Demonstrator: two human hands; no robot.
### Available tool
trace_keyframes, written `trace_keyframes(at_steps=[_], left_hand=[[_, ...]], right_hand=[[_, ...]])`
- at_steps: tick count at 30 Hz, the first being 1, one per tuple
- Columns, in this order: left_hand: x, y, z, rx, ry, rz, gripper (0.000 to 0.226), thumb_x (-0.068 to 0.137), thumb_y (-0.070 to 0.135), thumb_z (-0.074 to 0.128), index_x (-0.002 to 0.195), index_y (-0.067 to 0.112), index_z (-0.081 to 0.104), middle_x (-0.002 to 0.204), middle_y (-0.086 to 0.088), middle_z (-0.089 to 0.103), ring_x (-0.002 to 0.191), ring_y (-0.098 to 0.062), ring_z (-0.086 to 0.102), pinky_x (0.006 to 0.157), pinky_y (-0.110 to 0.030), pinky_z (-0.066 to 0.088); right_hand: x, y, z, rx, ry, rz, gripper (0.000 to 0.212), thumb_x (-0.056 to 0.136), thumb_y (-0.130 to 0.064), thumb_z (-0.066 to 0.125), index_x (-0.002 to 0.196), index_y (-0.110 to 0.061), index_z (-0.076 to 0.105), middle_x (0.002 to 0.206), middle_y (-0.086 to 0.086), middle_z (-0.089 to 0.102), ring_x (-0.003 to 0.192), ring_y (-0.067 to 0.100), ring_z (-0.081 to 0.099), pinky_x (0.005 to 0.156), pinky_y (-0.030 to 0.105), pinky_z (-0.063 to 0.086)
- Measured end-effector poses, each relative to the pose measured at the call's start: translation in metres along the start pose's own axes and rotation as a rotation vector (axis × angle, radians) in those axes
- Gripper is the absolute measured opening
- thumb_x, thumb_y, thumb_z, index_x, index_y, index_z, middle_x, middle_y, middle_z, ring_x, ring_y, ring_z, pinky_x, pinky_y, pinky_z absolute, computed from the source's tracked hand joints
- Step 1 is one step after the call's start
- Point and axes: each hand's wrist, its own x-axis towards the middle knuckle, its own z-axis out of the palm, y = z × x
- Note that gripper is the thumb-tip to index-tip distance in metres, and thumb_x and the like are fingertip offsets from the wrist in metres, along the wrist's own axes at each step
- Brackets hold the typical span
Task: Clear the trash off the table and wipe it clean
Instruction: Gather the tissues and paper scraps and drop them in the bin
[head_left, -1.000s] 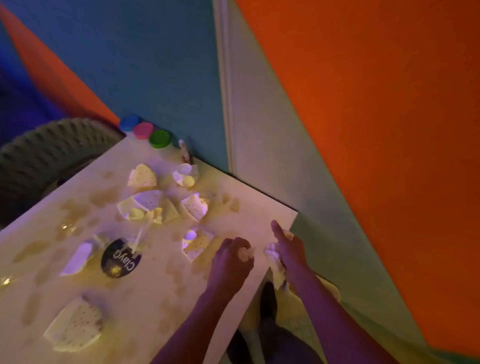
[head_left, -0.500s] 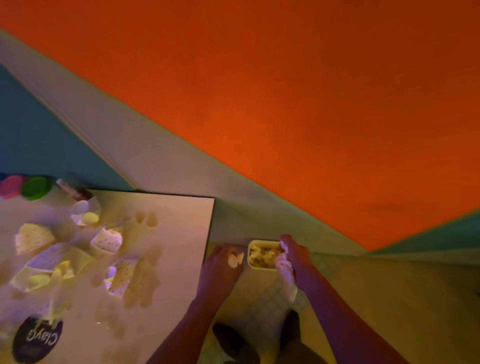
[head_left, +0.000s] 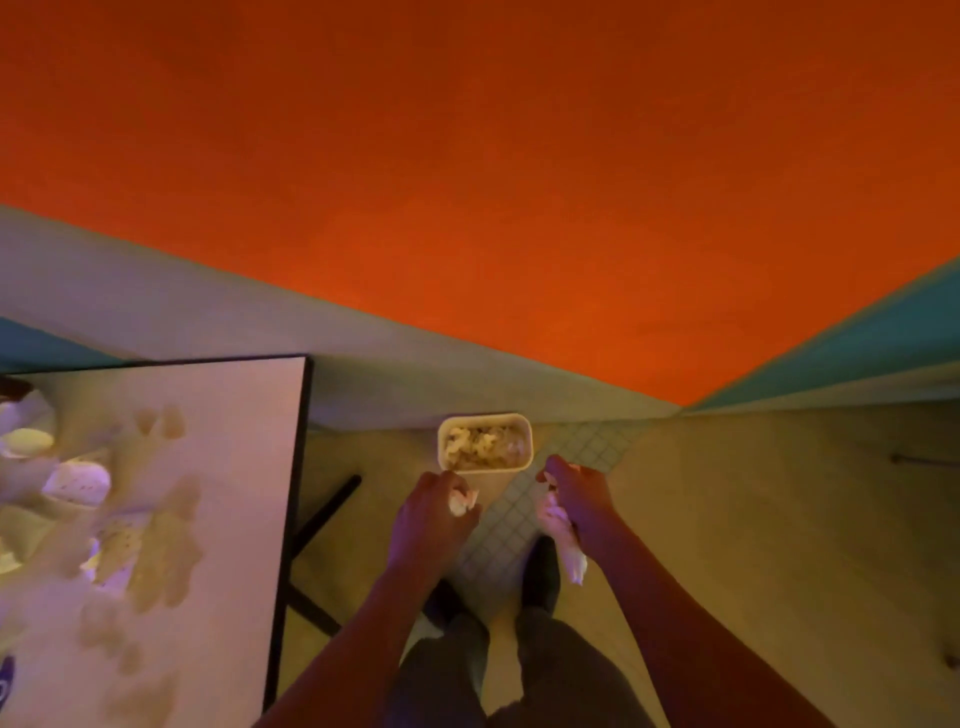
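Observation:
A small cream bin (head_left: 484, 420) stands on the floor by the wall, filled with crumpled scraps. My left hand (head_left: 428, 514) hovers just in front of it, curled round a small crumpled paper scrap (head_left: 461, 501). My right hand (head_left: 579, 499) is beside the bin's right corner and grips a white crumpled paper (head_left: 563, 540) that hangs down below it. The white table (head_left: 234, 467) is at the left, with brown stains (head_left: 166, 551) and torn paper cups (head_left: 78, 483) on it.
The table's black leg (head_left: 322, 514) slants down to the floor between the table and my left arm. My two dark shoes (head_left: 540, 571) stand on a tiled floor patch below the bin. An orange wall rises behind the bin.
My view has swung right, away from the table. Both hands carried their paper scraps from the table's corner to just in front of the floor bin.

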Motion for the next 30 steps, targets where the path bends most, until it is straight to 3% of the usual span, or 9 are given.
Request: trace_keyframes(at_steps=[5, 9, 11, 15, 18, 21, 23, 26, 30], left_hand=[[0.013, 0.005, 0.026, 0.042, -0.07, 0.008, 0.029, 0.08, 0.038, 0.074, 0.104, 0.028, 0.062, 0.108, 0.004, 0.06, 0.093, -0.019, 0.064, 0.072, -0.029, 0.049], [0.035, -0.005, 0.05, 0.053, -0.129, 0.006, 0.03, 0.078, 0.038, 0.075, 0.104, 0.028, 0.063, 0.109, 0.002, 0.06, 0.094, -0.021, 0.065, 0.074, -0.031, 0.05], [0.048, -0.015, 0.063, 0.044, -0.161, 0.015, 0.031, 0.078, 0.039, 0.076, 0.104, 0.027, 0.063, 0.107, 0.001, 0.061, 0.094, -0.022, 0.065, 0.074, -0.031, 0.05], [0.077, -0.044, 0.097, 0.064, -0.219, 0.007, 0.032, 0.08, 0.045, 0.073, 0.105, 0.029, 0.062, 0.108, 0.001, 0.06, 0.096, -0.021, 0.064, 0.073, -0.028, 0.046], [0.099, -0.065, 0.121, 0.092, -0.243, -0.015, 0.034, 0.082, 0.05, 0.069, 0.108, 0.029, 0.061, 0.111, 0.001, 0.059, 0.1, -0.021, 0.063, 0.076, -0.03, 0.046], [0.122, -0.089, 0.151, 0.096, -0.254, -0.029, 0.031, 0.084, 0.047, 0.067, 0.108, 0.028, 0.061, 0.111, 0.001, 0.059, 0.099, -0.019, 0.062, 0.076, -0.03, 0.046], [0.137, -0.106, 0.171, 0.094, -0.254, -0.038, 0.03, 0.085, 0.046, 0.067, 0.107, 0.028, 0.06, 0.112, 0.002, 0.058, 0.096, -0.017, 0.061, 0.074, -0.029, 0.045], [0.165, -0.131, 0.201, 0.088, -0.212, -0.023, 0.032, 0.084, 0.044, 0.068, 0.109, 0.027, 0.061, 0.114, -0.001, 0.057, 0.099, -0.022, 0.062, 0.077, -0.032, 0.05], [0.205, -0.154, 0.235, 0.051, -0.165, -0.007, 0.033, 0.085, 0.044, 0.069, 0.112, 0.027, 0.062, 0.119, -0.001, 0.056, 0.1, -0.023, 0.063, 0.08, -0.037, 0.055]], right_hand=[[0.031, 0.018, -0.008, -0.112, -0.014, 0.037, 0.021, 0.082, -0.026, 0.064, 0.069, -0.013, 0.073, 0.057, 0.006, 0.064, 0.056, 0.022, 0.059, 0.063, 0.033, 0.048], [0.065, 0.033, -0.001, -0.227, -0.013, 0.049, 0.023, 0.084, -0.034, 0.062, 0.071, -0.017, 0.071, 0.08, 0.011, 0.072, 0.08, 0.031, 0.067, 0.079, 0.042, 0.053], [0.078, 0.039, 0.004, -0.261, -0.021, 0.055, 0.024, 0.086, -0.034, 0.059, 0.073, -0.016, 0.068, 0.083, 0.013, 0.071, 0.081, 0.032, 0.066, 0.079, 0.042, 0.054], [0.113, 0.058, 0.022, -0.182, -0.082, 0.147, 0.02, 0.094, -0.031, 0.055, 0.084, -0.015, 0.061, 0.076, 0.007, 0.063, 0.062, 0.021, 0.061, 0.062, 0.03, 0.053], [0.15, 0.071, 0.037, -0.322, -0.033, 0.076, 0.025, 0.093, -0.032, 0.053, 0.099, -0.013, 0.067, 0.096, 0.012, 0.07, 0.092, 0.029, 0.066, 0.082, 0.037, 0.054], [0.181, 0.079, 0.056, -0.428, -0.018, 0.038, 0.03, 0.09, -0.039, 0.056, 0.075, -0.017, 0.071, 0.077, 0.004, 0.07, 0.091, 0.028, 0.067, 0.077, 0.031, 0.047], [0.205, 0.085, 0.07, -0.504, -0.072, -0.04, 0.033, 0.093, -0.038, 0.055, 0.07, -0.02, 0.069, 0.078, 0.002, 0.07, 0.092, 0.027, 0.067, 0.077, 0.03, 0.045], [0.245, 0.099, 0.091, -0.542, -0.061, -0.145, 0.039, 0.097, -0.042, 0.048, 0.092, -0.015, 0.075, 0.094, 0.01, 0.073, 0.096, 0.029, 0.066, 0.081, 0.033, 0.046], [0.293, 0.115, 0.119, -0.344, 0.068, -0.264, 0.05, 0.091, -0.06, 0.046, 0.104, -0.02, 0.073, 0.092, 0.007, 0.072, 0.088, 0.026, 0.068, 0.083, 0.041, 0.057]])
